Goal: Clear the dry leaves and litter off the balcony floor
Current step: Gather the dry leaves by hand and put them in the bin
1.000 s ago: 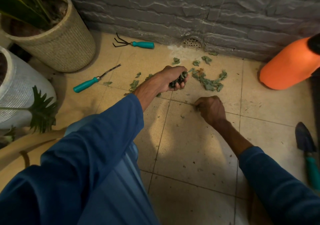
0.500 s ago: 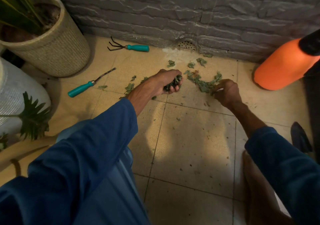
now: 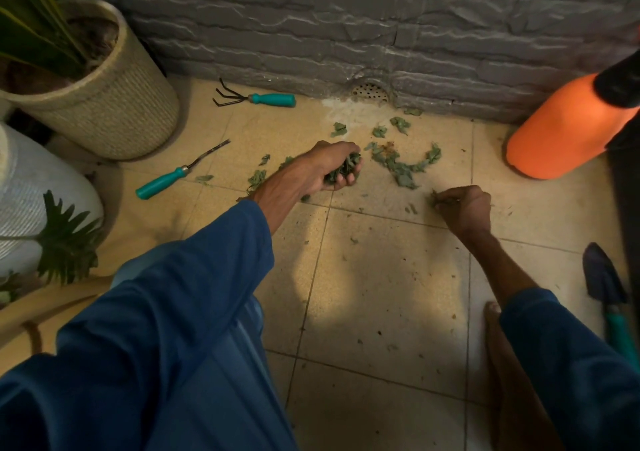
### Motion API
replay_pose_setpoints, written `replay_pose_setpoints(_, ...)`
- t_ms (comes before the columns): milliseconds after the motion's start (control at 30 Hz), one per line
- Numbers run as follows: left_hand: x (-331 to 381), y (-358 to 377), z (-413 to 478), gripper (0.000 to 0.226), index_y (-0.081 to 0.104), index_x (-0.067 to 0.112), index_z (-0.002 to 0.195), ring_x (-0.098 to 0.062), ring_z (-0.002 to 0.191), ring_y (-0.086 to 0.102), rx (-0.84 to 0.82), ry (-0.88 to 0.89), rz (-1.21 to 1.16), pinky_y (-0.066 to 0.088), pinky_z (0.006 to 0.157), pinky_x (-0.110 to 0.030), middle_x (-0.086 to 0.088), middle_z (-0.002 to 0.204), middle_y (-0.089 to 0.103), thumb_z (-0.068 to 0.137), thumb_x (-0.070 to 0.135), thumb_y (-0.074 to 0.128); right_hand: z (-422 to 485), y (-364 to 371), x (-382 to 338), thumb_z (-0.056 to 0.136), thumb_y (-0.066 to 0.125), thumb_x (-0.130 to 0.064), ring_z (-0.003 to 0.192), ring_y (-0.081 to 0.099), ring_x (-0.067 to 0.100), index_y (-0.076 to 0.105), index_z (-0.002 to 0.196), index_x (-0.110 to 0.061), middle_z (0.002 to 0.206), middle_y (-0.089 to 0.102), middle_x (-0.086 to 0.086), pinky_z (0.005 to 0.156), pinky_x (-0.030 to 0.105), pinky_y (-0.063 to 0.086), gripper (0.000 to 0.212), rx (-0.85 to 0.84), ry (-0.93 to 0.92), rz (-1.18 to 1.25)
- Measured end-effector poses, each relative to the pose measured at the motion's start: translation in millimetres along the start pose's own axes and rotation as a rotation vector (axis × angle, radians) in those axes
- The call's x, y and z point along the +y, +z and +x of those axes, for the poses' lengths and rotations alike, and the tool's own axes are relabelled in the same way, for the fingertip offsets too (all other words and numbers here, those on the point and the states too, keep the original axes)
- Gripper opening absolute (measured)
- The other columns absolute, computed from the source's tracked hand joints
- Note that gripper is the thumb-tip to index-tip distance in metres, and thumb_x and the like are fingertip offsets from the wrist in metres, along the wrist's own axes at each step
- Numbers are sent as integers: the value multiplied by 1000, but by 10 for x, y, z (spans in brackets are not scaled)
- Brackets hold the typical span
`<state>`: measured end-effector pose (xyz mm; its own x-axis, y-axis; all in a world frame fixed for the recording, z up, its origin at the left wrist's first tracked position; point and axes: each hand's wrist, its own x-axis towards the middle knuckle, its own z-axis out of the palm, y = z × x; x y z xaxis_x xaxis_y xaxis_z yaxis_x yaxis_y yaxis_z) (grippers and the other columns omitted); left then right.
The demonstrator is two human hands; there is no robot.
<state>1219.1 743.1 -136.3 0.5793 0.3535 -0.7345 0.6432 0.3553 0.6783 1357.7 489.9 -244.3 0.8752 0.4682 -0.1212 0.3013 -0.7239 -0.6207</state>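
Head view: the left hand is curled round a clump of dry leaves, held on the near side of the wall drain. The right hand, fingers bunched, pinches a scrap at the floor. The loose leaf trail curves just before the drain, between both hands, nearer the right, which probably gathers it next

You have three teal-handled garden tools: a claw rake left of the round perforated wall drain, a narrow weeder farther left, and a dark trowel far right. Two planters, a beige woven pot and a white ribbed pot, stand left of it, with one orange plastic sprayer to its right. Below it, the green leaf scraps are too scattered to count.
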Motion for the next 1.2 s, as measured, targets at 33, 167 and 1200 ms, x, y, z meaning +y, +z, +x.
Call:
replay_pose_setpoints(33,-6,0,11,19,68,12,97,-11,51,56,-1,-1,4,35,39,-16,-1,70,65,103,26,57,-27,-27,13,88,71,0,88,69,18,78,103,-4,103,76,11,85,29,57,17,13,6,24)
replay_pose_setpoints(167,-15,1,32,21,70,11,95,-11,53,55,13,-7,26,35,40,-16,0,70,66,103,26,57,-101,-48,-21,85,71,5,81,72,19,78,100,-4,98,77,11,73,24,61,20,30,64,154)
replay_pose_setpoints(1200,2102,188,-4044,39,59,9,65,-13,30,48,324,-289,-105,31,33,-20,2,37,51,102,22,56,-1116,-3310,-4190,74,87,-2,89,69,15,80,96,-5,96,75,4,92,25,55,23,-439,266,276)
